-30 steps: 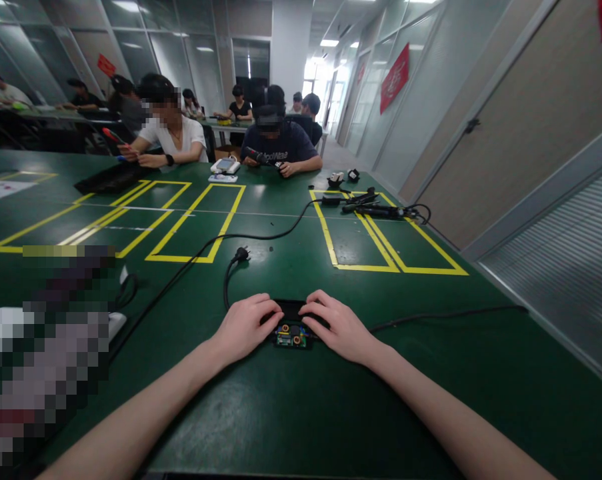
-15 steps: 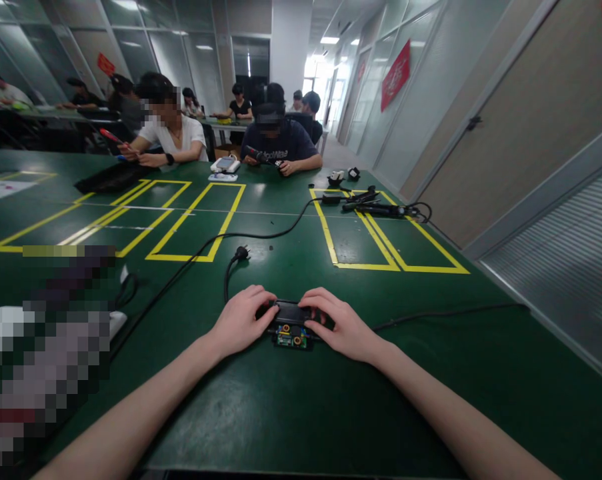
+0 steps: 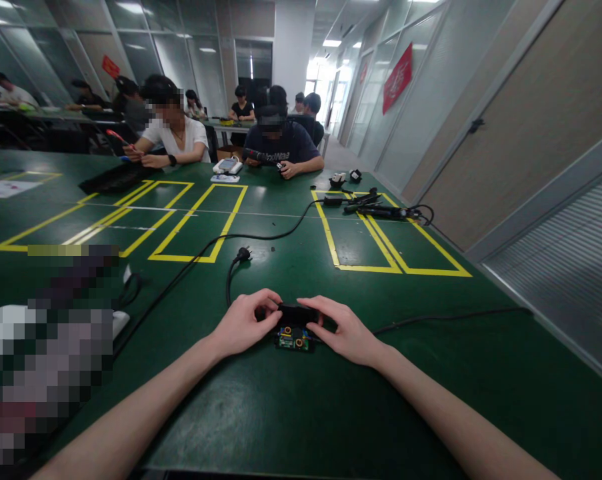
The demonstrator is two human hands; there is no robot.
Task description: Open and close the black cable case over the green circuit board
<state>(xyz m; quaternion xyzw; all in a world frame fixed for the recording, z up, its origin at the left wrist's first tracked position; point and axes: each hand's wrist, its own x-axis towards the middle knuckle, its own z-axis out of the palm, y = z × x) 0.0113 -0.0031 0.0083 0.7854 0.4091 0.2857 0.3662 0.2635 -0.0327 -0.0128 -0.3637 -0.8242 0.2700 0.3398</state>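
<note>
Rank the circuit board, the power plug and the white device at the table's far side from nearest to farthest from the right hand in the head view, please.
1. Circuit board: just left of the right hand.
2. Power plug: farther left and forward.
3. White device: toward the far edge, left.

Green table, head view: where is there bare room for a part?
Bare green table shows on the wearer's side of the circuit board, and between the yellow tape and right-side cable. Crowded around the board: left hand and right hand holding a black casing piece.
</note>
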